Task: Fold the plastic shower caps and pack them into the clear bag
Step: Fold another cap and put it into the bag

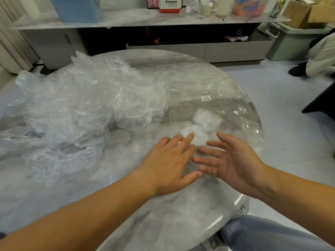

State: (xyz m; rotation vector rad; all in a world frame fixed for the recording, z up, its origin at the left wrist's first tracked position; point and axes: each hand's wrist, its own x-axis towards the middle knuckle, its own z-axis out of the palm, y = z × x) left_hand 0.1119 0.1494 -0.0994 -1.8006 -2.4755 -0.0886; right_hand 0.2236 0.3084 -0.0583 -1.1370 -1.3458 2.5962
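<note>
Left hand [168, 160] laid flat at near end of clear bag [226, 98], fingers straight, nothing gripped; presumably to pin bag. Right hand [233, 160] spread open, empty, alongside. Two folded caps [204, 122] lodged inside bag; unfolded shower caps [81, 109] heaped left on table [163, 214].

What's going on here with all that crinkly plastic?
Someone is packing shower caps into a clear bag. A big crumpled pile of caps waits on the left side of the round table. The bag lies on the right, with two small white bundles already inside. The left hand and right hand are both open at the bag's near end, and neither holds a cap.
</note>
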